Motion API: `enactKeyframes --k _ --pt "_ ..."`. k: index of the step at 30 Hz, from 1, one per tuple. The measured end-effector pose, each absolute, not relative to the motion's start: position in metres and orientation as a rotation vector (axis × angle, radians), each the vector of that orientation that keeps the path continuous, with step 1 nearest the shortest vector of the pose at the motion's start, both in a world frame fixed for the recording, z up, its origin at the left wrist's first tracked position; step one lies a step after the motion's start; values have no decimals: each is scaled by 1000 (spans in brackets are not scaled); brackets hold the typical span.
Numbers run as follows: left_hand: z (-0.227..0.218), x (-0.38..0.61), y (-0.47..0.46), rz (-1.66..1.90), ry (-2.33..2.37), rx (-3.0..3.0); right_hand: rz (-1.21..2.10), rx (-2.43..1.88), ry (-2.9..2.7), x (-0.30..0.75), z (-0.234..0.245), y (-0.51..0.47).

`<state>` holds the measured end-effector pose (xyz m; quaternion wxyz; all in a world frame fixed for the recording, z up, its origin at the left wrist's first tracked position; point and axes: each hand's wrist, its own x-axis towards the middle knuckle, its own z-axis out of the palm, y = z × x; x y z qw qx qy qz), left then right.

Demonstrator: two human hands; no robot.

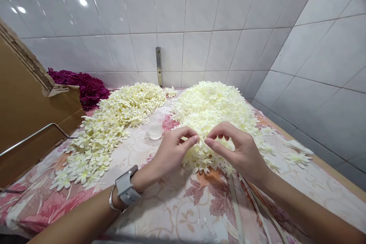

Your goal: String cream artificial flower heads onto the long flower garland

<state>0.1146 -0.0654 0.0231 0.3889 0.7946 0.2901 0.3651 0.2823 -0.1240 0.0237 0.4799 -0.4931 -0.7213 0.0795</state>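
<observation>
My left hand (174, 151) and my right hand (238, 150) meet fingertip to fingertip over the near edge of a big heap of cream artificial flowers (213, 110). Both hands pinch with thumb and forefinger on a small cream flower (202, 142) between them. A pale watch and a thin bangle sit on my left wrist. Thin pale strips (237, 206) run from under my right hand toward me.
A second long pile of cream flowers (114, 122) lies to the left. A small clear cup (155, 127) stands between the piles. Magenta flowers (82, 85) sit at the back left beside a cardboard box (25, 110). A floral cloth (177, 206) covers the table; tiled walls close the back and right.
</observation>
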Motion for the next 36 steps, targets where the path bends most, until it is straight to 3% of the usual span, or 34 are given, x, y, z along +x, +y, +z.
enactKeyframes --k 5,14,21,36 --pt "24 117 -62 693 613 1479 143 -1213 -1830 285 25 -122" --pt "23 117 -69 961 669 1747 234 -1294 -1812 281 24 -123" --pt "22 118 -72 999 685 1773 198 -1273 -1967 283 24 -122" --pt "22 118 -74 872 541 1541 549 -1136 -1819 284 25 -123"
